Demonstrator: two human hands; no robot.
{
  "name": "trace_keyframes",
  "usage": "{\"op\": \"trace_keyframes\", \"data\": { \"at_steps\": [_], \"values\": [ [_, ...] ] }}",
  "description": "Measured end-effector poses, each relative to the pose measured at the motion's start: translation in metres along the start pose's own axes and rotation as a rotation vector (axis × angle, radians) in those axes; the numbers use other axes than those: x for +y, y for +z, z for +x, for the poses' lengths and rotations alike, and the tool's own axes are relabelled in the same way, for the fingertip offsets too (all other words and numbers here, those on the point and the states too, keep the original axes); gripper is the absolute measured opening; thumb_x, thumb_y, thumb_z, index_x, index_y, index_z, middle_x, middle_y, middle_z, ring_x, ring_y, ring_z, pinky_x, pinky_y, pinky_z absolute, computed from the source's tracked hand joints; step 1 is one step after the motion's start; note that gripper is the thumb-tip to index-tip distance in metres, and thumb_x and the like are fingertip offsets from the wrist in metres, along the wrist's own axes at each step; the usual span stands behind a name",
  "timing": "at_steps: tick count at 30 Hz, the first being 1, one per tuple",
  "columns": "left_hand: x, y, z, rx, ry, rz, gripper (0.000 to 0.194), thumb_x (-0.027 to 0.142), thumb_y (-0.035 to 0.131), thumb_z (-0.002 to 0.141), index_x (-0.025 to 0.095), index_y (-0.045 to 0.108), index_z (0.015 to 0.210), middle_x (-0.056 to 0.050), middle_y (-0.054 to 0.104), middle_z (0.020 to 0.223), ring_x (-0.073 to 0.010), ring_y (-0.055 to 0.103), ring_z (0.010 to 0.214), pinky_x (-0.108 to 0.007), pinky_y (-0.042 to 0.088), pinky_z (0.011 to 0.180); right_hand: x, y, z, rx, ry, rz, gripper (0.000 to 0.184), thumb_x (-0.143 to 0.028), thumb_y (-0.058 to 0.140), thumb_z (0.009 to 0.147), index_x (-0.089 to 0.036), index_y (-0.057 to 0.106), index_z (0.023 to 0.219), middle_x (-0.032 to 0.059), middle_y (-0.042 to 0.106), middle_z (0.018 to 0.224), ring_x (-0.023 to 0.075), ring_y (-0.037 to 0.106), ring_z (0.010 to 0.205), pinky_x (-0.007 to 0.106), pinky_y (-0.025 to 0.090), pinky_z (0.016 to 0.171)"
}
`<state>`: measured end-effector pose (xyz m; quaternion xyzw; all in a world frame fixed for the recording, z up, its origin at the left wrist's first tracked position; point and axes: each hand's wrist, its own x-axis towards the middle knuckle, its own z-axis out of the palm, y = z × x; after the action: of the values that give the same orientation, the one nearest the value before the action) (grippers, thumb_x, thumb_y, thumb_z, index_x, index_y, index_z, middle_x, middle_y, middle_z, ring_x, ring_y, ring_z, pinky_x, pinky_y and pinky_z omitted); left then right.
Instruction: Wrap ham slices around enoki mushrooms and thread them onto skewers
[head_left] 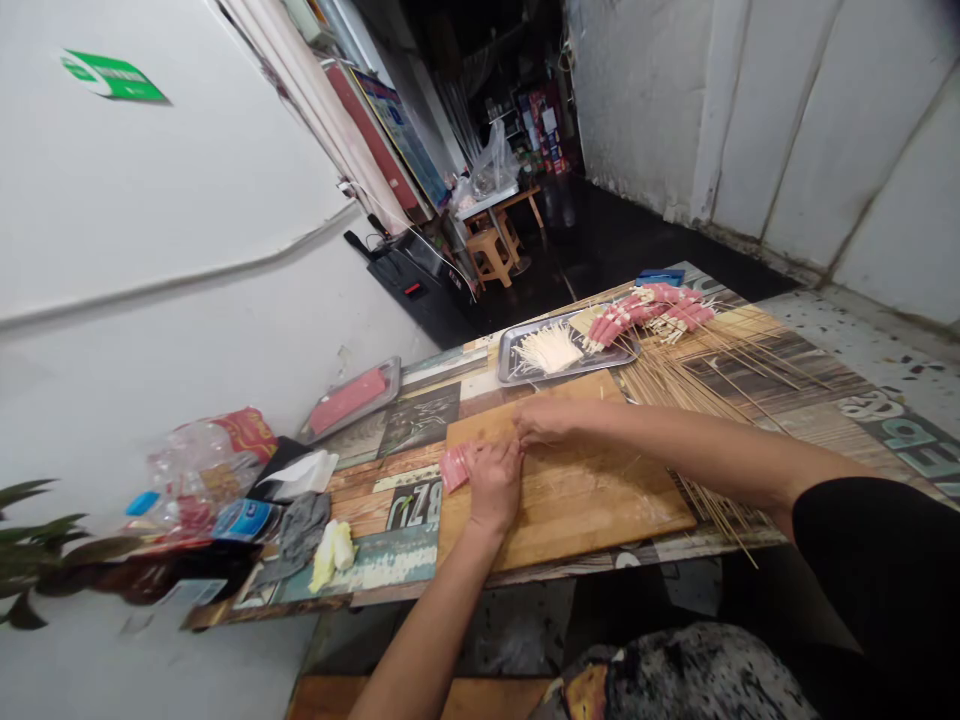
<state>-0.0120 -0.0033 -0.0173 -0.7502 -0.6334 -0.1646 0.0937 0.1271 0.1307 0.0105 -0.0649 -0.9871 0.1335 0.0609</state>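
Observation:
My left hand rests on the wooden cutting board, fingers curled over a pink slice of meat at the board's left edge. My right hand lies just above it, fingers bent and pressed down on the same spot, touching the left hand. What lies under the fingers is hidden. A metal tray behind the board holds a bundle of white enoki mushrooms. Finished pink meat skewers lie in a pile beyond it.
Several bare bamboo sticks are spread right of the board. A second tray with a pink meat slab sits at the left by the wall. Plastic bags, a grey cloth and packets clutter the table's left end. Stools stand in the dark passage behind.

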Motion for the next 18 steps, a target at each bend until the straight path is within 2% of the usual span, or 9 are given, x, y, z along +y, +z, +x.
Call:
{"op": "trace_keyframes", "data": {
  "at_steps": [3, 5, 7, 9, 13, 15, 18],
  "values": [
    [-0.003, 0.004, 0.002, -0.023, 0.030, -0.019, 0.029, 0.027, 0.044, 0.098, 0.019, 0.072, 0.095, -0.009, 0.073, 0.090, -0.0224, 0.064, 0.083, -0.040, 0.043, 0.089, -0.004, -0.001, -0.008, -0.012, 0.033, -0.001, 0.024, -0.024, 0.053, 0.094, -0.012, 0.073, 0.090, 0.0078, 0.068, 0.087, 0.0136, 0.050, 0.070, 0.025, 0.032, 0.063],
    [-0.005, 0.004, 0.004, -0.029, 0.045, -0.058, 0.031, 0.028, 0.043, 0.099, 0.019, 0.073, 0.097, -0.009, 0.074, 0.092, -0.0221, 0.064, 0.084, -0.038, 0.046, 0.085, -0.009, -0.002, -0.024, 0.041, 0.109, -0.006, 0.030, -0.029, 0.048, 0.097, -0.011, 0.071, 0.096, 0.0105, 0.068, 0.094, 0.0156, 0.054, 0.078, 0.025, 0.035, 0.067],
    [-0.006, 0.003, 0.005, -0.018, 0.065, -0.120, 0.030, 0.029, 0.044, 0.099, 0.020, 0.072, 0.103, -0.008, 0.074, 0.098, -0.0211, 0.065, 0.088, -0.036, 0.047, 0.085, -0.016, -0.006, -0.053, 0.127, 0.287, -0.028, 0.032, -0.033, 0.047, 0.098, -0.011, 0.070, 0.098, 0.0124, 0.068, 0.098, 0.0185, 0.057, 0.085, 0.026, 0.037, 0.071],
    [-0.006, 0.002, 0.004, 0.008, 0.078, -0.165, 0.030, 0.029, 0.044, 0.099, 0.022, 0.071, 0.108, -0.007, 0.074, 0.102, -0.0204, 0.066, 0.091, -0.036, 0.048, 0.087, -0.026, -0.011, -0.092, 0.178, 0.559, -0.083, 0.030, -0.032, 0.049, 0.096, -0.011, 0.070, 0.093, 0.0134, 0.069, 0.097, 0.0212, 0.060, 0.088, 0.028, 0.038, 0.074],
    [-0.010, 0.005, 0.003, 0.046, 0.106, -0.227, 0.032, 0.029, 0.041, 0.099, 0.022, 0.071, 0.110, -0.007, 0.074, 0.105, -0.0218, 0.067, 0.092, -0.037, 0.050, 0.086, -0.052, -0.014, -0.167, 0.095, 1.024, -0.235, 0.032, -0.027, 0.046, 0.095, -0.010, 0.072, 0.088, 0.0173, 0.071, 0.094, 0.0256, 0.064, 0.087, 0.031, 0.040, 0.071],
    [-0.013, 0.009, 0.003, 0.045, 0.111, -0.246, 0.033, 0.031, 0.041, 0.099, 0.022, 0.071, 0.108, -0.007, 0.074, 0.105, -0.0219, 0.068, 0.091, -0.037, 0.051, 0.086, -0.060, -0.007, -0.190, 0.058, 1.140, -0.289, 0.032, -0.027, 0.046, 0.094, -0.009, 0.072, 0.086, 0.0185, 0.070, 0.092, 0.0265, 0.065, 0.087, 0.031, 0.041, 0.071],
    [-0.015, 0.012, 0.005, 0.040, 0.115, -0.241, 0.034, 0.034, 0.041, 0.099, 0.021, 0.073, 0.103, -0.007, 0.075, 0.100, -0.0216, 0.068, 0.087, -0.037, 0.052, 0.085, -0.060, 0.006, -0.204, 0.057, 1.167, -0.320, 0.031, -0.023, 0.046, 0.093, -0.010, 0.073, 0.084, 0.0196, 0.070, 0.091, 0.0279, 0.064, 0.093, 0.032, 0.044, 0.077]
  ]
}}
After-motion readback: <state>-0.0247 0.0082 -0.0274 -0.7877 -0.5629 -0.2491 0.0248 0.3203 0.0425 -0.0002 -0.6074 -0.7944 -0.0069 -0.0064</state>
